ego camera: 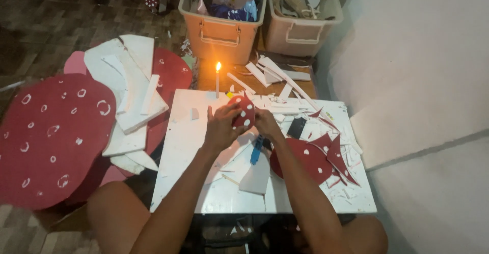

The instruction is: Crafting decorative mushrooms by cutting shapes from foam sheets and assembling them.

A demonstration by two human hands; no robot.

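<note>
While candle (218, 79) burns | 2 hands: left hand (222, 128) & right hand (266, 122) grip red spotted piece (245, 112)

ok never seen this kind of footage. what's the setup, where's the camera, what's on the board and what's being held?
There is no machine here. One camera sits on a person's head and looks down, so the two bare arms coming up from the bottom edge are that person's own. The left hand and right hand meet over a white board and together hold a small red piece with white dots. On the board lie a larger red dotted cutout, red and white scraps, and a blue tool; what kind is unclear. Just behind the board a lit candle stands. To the left lie a big red dotted shape and white sheets. Two plastic bins sit at the back.
</note>
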